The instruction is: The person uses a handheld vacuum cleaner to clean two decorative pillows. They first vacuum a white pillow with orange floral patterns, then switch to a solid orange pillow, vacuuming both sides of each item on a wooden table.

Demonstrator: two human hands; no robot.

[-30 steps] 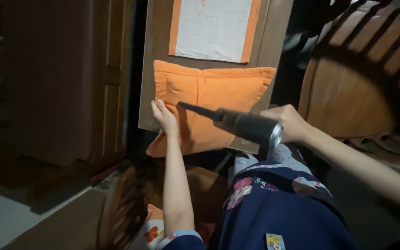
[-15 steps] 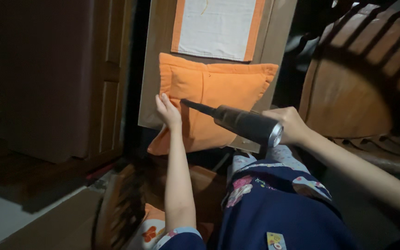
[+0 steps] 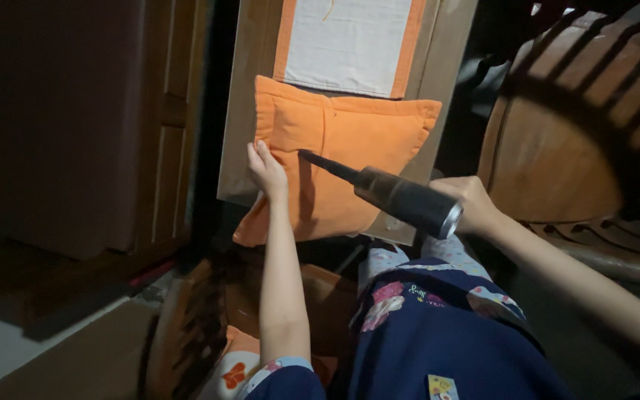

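Pillow pinned flat for the nozzle.
Left hand [image 3: 267,172] presses orange cushion [image 3: 350,159] at nine o'clock; right hand [image 3: 470,205] grips handheld blower [image 3: 398,198], aimed centre.

head view, single camera: worn on the person's head, angled steeply down and forward over the lap; close range, both forearms run up from the lower edge toward an orange cushion [image 3: 338,159] on a board [image 3: 240,118]; no second view.
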